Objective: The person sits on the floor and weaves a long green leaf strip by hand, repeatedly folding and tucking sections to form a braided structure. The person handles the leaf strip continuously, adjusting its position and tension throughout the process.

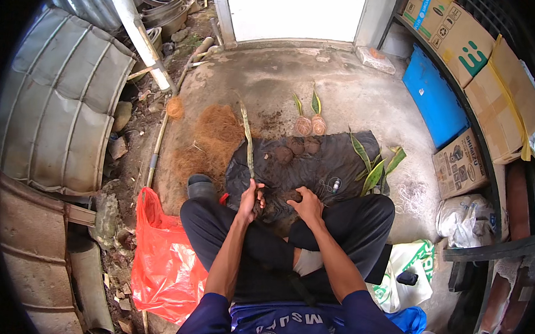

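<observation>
Upright in my left hand (pixel 250 201) is a long variegated snake plant leaf (pixel 248 141), gripped near its base; dark soil shows by the fingers. My right hand (pixel 308 204) curls around a dark clump of soil (pixel 293 196) over a black plastic sheet (pixel 267 167). Several round soil balls (pixel 284 154) lie on the sheet's far half. A small thread spool (pixel 336 185) rests to the right, near several snake plant leaves (pixel 374 176). Beyond the sheet are two string-wrapped balls (pixel 303 125) with short leaves. Brown coconut-like fibre (pixel 217 128) is heaped at the left.
A red plastic bag (pixel 167 261) lies beside my left knee. White tangled string (pixel 412 197) is on the concrete floor at right, near a cardboard box (pixel 460 164) and a shelf. Rubble and a bamboo pole (pixel 158 147) line the left edge; a white-green bag (pixel 407 274) is at lower right.
</observation>
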`<act>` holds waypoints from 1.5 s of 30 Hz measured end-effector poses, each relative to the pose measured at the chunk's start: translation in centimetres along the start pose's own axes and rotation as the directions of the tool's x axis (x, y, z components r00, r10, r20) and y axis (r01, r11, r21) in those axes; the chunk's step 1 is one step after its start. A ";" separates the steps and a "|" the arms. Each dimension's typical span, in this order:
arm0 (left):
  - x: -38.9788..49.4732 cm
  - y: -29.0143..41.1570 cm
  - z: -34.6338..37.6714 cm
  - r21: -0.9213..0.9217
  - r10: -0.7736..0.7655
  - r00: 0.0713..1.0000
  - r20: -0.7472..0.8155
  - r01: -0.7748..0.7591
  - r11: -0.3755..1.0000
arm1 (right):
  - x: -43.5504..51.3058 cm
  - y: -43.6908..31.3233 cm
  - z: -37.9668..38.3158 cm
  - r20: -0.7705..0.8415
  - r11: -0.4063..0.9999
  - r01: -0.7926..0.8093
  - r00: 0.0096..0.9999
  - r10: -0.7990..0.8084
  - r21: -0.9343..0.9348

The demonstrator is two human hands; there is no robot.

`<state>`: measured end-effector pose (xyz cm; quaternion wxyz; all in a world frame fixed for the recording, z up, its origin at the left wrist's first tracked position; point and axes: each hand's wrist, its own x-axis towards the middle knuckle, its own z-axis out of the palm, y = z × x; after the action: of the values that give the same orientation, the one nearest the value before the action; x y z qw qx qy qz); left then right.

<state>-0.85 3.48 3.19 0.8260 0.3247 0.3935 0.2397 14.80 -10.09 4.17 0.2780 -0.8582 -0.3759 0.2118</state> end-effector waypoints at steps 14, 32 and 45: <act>0.6 -3.1 2.4 -0.123 -0.143 0.989 -0.045 0.136 0.983 | 1.1 3.6 2.8 -0.128 0.975 -0.001 0.991 0.030 0.223; 0.4 -2.8 2.7 -0.129 -0.122 0.992 0.008 0.123 0.984 | 2.5 4.6 1.9 -0.003 0.453 -0.195 0.917 0.400 0.870; 0.3 -3.4 1.7 -0.345 -0.113 0.992 0.062 0.128 0.930 | 1.7 5.0 1.8 0.200 -0.106 -0.174 0.928 0.316 0.979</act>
<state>1.17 0.81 1.42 0.8915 0.1534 0.3468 0.2479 17.51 -11.02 -0.67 0.7833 -0.4513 0.0733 0.4212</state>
